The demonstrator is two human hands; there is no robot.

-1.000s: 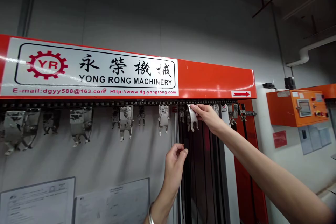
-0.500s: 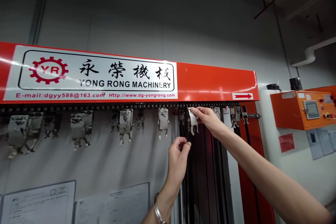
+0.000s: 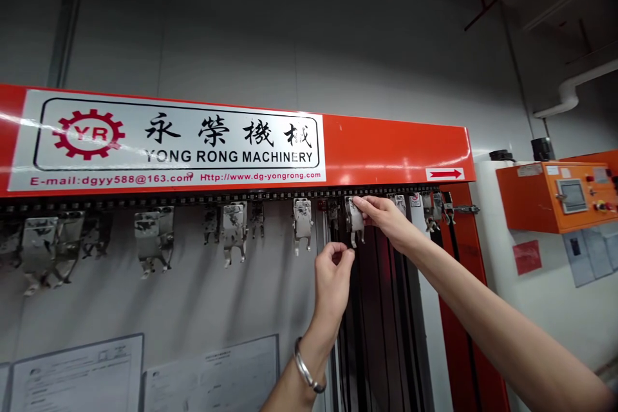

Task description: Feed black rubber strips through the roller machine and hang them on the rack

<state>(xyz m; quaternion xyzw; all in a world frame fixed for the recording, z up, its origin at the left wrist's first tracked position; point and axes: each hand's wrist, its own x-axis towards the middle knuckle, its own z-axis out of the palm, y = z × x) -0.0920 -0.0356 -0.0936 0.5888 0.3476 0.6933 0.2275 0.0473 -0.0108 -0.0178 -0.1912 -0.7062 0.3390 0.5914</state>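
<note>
The right hand (image 3: 383,222) was pinching a steel clip (image 3: 355,222), its thumb and fingertips closed on the clip from the right side. The clip hung with a row of others from a chain track (image 3: 217,198) running beneath a red YONG RONG MACHINERY sign (image 3: 396,158). The left hand (image 3: 333,283) was lower, just below and left of that clip, with its thumb and forefinger drawn narrowly together beside the black belts (image 3: 381,335) hanging under the track. Whether those fingers held anything thin could not be told. A silver bangle (image 3: 305,370) circled the left wrist. More clips (image 3: 234,232) hung well to the left, and others (image 3: 432,209) close by on the right. Papers (image 3: 80,373) were posted low on the grey wall (image 3: 193,45), and an orange control box (image 3: 555,196) was mounted at far right.
</note>
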